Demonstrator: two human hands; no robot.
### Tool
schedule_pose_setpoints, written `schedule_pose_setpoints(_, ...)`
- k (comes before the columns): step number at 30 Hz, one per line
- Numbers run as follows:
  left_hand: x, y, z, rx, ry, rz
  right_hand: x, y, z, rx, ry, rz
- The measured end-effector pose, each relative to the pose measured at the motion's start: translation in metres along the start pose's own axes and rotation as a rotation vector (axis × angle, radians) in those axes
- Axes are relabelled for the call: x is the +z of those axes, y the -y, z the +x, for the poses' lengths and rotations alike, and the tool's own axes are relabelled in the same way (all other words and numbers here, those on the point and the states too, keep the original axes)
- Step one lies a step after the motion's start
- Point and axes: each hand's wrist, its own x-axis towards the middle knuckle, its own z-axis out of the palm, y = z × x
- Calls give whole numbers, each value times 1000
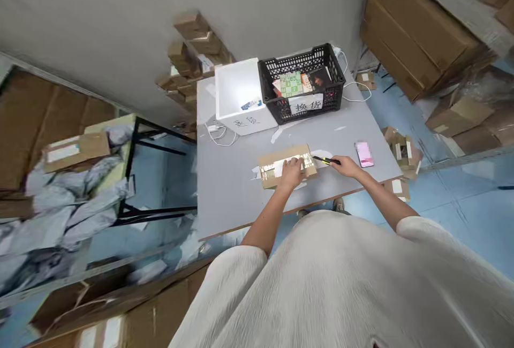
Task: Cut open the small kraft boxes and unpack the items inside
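Observation:
A small cardboard box (pixel 270 170) with a white label and shiny clear tape lies near the middle of the grey table. My left hand (pixel 292 172) rests on top of it, fingers spread over the label. In my right hand (pixel 344 166) is a black and yellow utility knife (pixel 326 160), gripped by its handle. The knife's tip points left and reaches the box's right end; whether it touches the cardboard I cannot tell. To the right of that hand lies a phone (pixel 364 154) with a pink lit screen.
At the table's (pixel 225 187) back stand a white bin (pixel 251 123) and a black plastic crate (pixel 281 110) holding books. White cables trail beside both. Stacked cartons (pixel 182 61) line the wall. On the left, a rack (pixel 132 166) carries grey parcels; large boxes (pixel 421 27) stand on the right.

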Motion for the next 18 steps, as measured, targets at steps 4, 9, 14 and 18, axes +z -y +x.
schedule_pose_setpoints(4,4,-4,-3,-21,-38,-13,-5,3,11,28,-13,-4)
schedule_pose_setpoints(9,6,-7,-4,-22,-69,-34,-23,11,36,-65,104,-89)
schedule_pose_setpoints(14,10,-9,-8,-17,-108,-45,-42,21,65,-62,258,-327)
schedule_pose_setpoints(18,16,-9,-11,-8,-152,-60,-48,36,86,-78,361,-487)
